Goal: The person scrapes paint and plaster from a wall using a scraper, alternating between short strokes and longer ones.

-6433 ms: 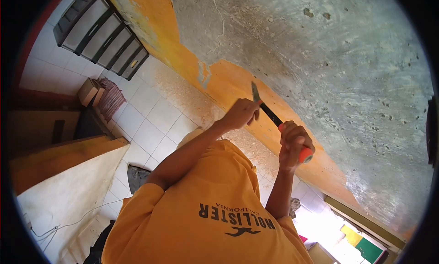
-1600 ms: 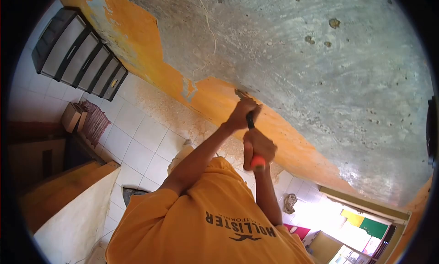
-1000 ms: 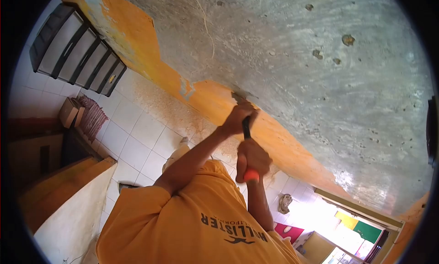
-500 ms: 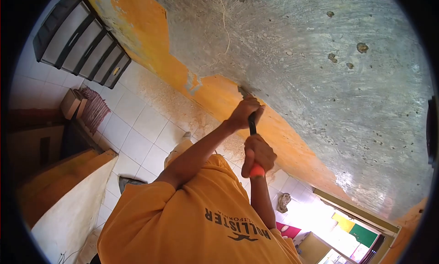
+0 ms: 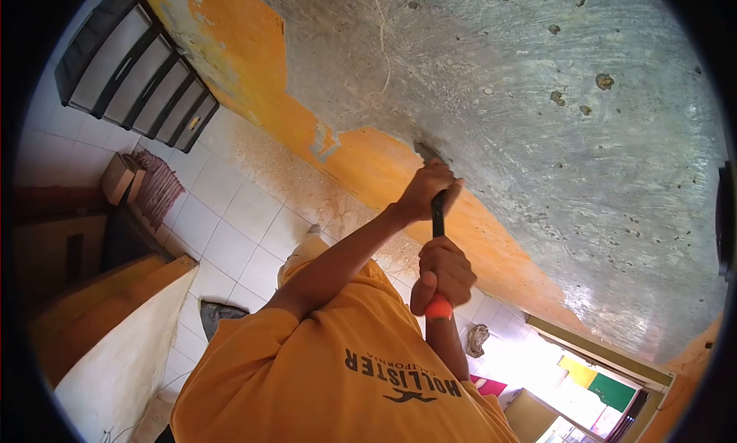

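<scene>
My left hand (image 5: 430, 191) is closed around the upper part of a long-handled scraper, close to its blade. My right hand (image 5: 447, 274) grips the handle lower down, where a red-orange end shows below the fist. Between the two hands the scraper's black shaft (image 5: 438, 223) is visible. Its dark blade (image 5: 423, 149) meets the wall at the border between orange paint (image 5: 376, 151) and bare grey plaster (image 5: 507, 120); the fingers partly hide the blade.
A drawer unit (image 5: 142, 71) stands against the wall at upper left. Brownish debris (image 5: 322, 205) lies on the white floor tiles (image 5: 249, 213) along the wall. A low partition (image 5: 127, 320) is at lower left, and a bright doorway (image 5: 591, 385) at lower right.
Both hands and the scraper have shifted slightly right in the view. The right hand sits a little lower, and the blade has moved right along the paint border.
</scene>
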The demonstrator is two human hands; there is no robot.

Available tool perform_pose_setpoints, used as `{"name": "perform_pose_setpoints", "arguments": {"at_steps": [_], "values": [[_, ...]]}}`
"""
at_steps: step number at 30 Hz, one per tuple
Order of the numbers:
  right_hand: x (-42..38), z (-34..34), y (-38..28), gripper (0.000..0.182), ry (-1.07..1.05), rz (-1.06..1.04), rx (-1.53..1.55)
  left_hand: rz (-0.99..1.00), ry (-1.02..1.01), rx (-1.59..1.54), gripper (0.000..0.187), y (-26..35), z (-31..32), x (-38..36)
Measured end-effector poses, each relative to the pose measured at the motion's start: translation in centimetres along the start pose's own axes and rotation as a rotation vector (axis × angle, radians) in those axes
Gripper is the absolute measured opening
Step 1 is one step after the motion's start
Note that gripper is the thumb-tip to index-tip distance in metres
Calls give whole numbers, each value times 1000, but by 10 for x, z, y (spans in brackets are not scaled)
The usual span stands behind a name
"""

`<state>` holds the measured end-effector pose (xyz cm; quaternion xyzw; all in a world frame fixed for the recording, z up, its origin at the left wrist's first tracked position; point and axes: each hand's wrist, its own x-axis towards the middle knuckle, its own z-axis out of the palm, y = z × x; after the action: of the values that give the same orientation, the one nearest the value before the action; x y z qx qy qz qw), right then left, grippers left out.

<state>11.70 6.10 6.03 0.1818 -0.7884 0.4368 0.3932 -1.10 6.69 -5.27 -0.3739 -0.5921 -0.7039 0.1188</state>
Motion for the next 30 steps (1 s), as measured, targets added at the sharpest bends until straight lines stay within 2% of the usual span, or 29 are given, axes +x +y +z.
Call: {"name": "perform_pose_setpoints", "arguments": {"at_steps": [2,3,8,10,11,12,14,16,19,20,23,25,27,29,30], "values": [[-13,1,17,27,4,10,-28,-10,-41,56,32,-30,0,-18],[-11,2,20,28,-27,35,-30,-79,-64,34,33,-26,-5,-18],[1,-2,-7,29,18,-1,61,66,52,-14,37,18,6,14],[-8,4,8,30,59,-34,-2,56,31,16,37,-7,5,-1],[-14,1,12,29,-4,21,-64,53,17,33,38,-24,2,-13],[-15,-1,14,28,-70,72,-130,-69,-41,41,36,-22,-6,-17],[-10,1,20,26,-17,32,23,-16,9,15,36,-22,0,-6],[3,-1,-4,25,0,35,75,1,36,0,37,-4,4,1],[-19,0,31,25,-37,67,-9,10,-13,92,38,-41,0,-24],[-16,1,25,24,-93,232,-126,-101,-55,96,37,-56,-3,-37],[-8,-1,5,22,-52,50,-37,44,-41,-9,37,-22,0,-14],[-10,-3,-3,22,-23,31,-9,29,-5,-23,33,9,2,6],[-21,-2,10,23,38,38,-59,51,10,-25,33,-17,7,-9],[-19,-2,9,22,8,60,-38,-47,-65,83,35,-44,1,-32],[-16,-2,10,22,-12,68,-23,-35,-54,64,37,-33,-2,-22]]}}
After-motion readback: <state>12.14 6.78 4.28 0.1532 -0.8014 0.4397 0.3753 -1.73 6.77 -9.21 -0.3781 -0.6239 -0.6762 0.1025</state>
